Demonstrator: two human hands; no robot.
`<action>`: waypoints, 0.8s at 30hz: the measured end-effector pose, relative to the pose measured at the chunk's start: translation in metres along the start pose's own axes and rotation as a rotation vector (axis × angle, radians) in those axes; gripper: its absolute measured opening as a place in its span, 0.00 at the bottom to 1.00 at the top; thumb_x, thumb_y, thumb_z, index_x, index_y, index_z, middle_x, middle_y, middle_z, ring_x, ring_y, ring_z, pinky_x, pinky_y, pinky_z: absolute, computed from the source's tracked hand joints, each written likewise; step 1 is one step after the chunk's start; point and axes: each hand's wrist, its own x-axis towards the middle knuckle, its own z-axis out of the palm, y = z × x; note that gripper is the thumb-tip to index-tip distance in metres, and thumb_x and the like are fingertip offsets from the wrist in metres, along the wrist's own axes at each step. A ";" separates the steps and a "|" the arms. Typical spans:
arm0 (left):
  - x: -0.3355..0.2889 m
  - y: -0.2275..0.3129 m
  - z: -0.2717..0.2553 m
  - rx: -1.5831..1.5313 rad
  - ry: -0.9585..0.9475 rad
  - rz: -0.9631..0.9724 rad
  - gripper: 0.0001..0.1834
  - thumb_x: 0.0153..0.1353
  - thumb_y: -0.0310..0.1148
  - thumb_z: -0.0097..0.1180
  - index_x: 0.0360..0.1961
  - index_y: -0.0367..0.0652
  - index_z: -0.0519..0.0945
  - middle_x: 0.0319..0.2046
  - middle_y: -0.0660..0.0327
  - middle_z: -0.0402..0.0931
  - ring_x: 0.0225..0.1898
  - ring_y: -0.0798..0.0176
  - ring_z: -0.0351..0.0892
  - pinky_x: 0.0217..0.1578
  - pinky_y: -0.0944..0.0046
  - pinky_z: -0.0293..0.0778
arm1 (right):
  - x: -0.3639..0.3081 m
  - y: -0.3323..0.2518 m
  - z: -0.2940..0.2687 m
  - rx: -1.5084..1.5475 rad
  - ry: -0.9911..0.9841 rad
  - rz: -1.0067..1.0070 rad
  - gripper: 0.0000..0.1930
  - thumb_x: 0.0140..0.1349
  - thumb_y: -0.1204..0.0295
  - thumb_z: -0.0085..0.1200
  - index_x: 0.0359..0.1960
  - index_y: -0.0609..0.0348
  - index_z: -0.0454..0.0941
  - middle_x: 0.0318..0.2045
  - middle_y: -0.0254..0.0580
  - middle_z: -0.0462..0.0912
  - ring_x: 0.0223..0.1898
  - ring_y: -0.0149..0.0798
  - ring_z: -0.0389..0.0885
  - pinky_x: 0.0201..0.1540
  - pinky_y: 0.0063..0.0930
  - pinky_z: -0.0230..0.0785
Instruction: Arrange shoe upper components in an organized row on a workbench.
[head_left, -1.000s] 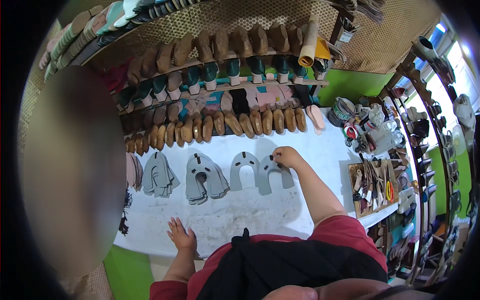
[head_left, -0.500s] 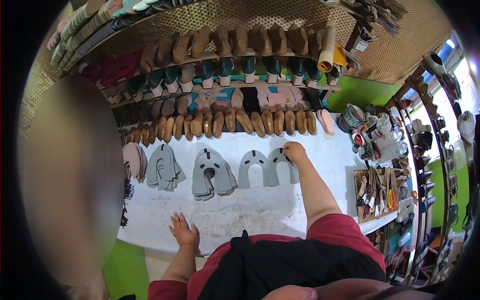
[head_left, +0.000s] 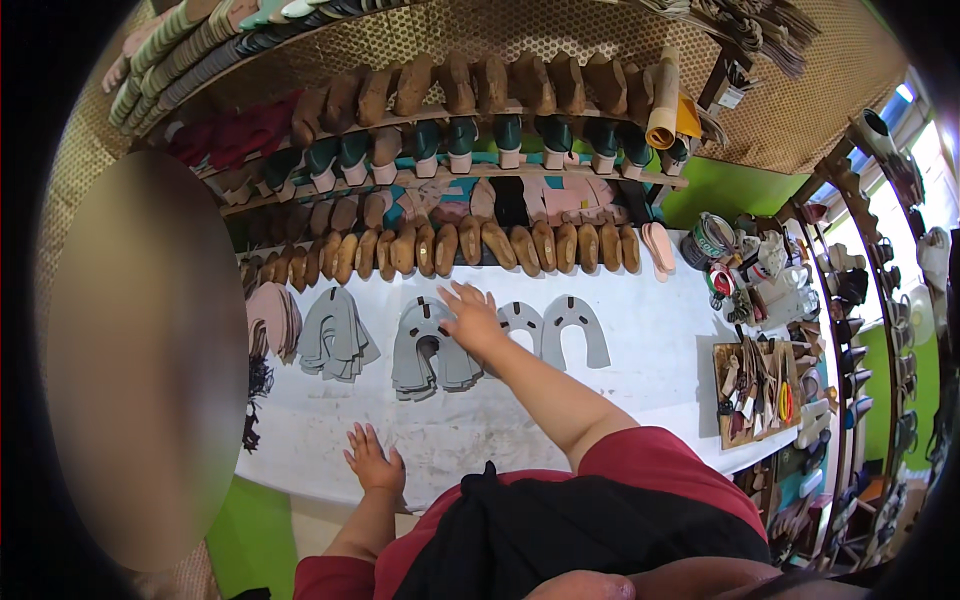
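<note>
My right hand (head_left: pixel 473 320) reaches over the table with its fingers spread, at the right edge of a stack of grey horseshoe-shaped pieces (head_left: pixel 408 362). The top piece of that stack bears small dark strips. Whether my fingertips touch it I cannot tell. Partly behind my right wrist is one grey horseshoe piece (head_left: pixel 524 317); to its right lies another grey horseshoe piece (head_left: pixel 595 340), with dark strips on its curve. A fanned pile of plain grey pieces (head_left: pixel 326 335) is farther left. Fingers apart, my left hand (head_left: pixel 377 466) rests near the table's front edge, holding nothing.
Rows of brown shoe lasts (head_left: pixel 515 245) line the back of the white table (head_left: pixel 650 390). Pink pieces (head_left: pixel 274 315) lie at the far left. On the right are a tool board (head_left: pixel 755 395) and a can (head_left: pixel 712 240). Shelves rise behind.
My right hand has left the rightmost grey piece and moved left to the stack, its fingers now spread. My left hand stays in place on the table. The view has shifted slightly.
</note>
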 end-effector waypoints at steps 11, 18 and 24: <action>-0.001 -0.002 0.000 -0.008 0.010 0.003 0.42 0.58 0.39 0.56 0.74 0.43 0.58 0.77 0.51 0.45 0.78 0.46 0.39 0.72 0.36 0.34 | 0.005 -0.010 0.007 -0.059 0.123 -0.234 0.09 0.52 0.67 0.67 0.36 0.40 0.89 0.59 0.30 0.78 0.70 0.43 0.62 0.72 0.70 0.35; -0.002 -0.001 0.002 0.001 0.033 0.020 0.41 0.58 0.39 0.56 0.73 0.44 0.58 0.77 0.52 0.46 0.78 0.46 0.40 0.72 0.36 0.36 | 0.003 0.005 0.005 -0.134 0.137 -0.297 0.06 0.53 0.66 0.65 0.34 0.41 0.89 0.53 0.26 0.83 0.65 0.39 0.69 0.71 0.68 0.37; -0.002 -0.004 0.006 0.012 0.036 0.010 0.42 0.58 0.40 0.56 0.73 0.44 0.58 0.77 0.52 0.46 0.78 0.46 0.40 0.72 0.36 0.36 | 0.003 -0.009 0.005 -0.073 0.040 -0.229 0.06 0.54 0.66 0.65 0.35 0.46 0.86 0.48 0.29 0.84 0.64 0.41 0.70 0.70 0.70 0.38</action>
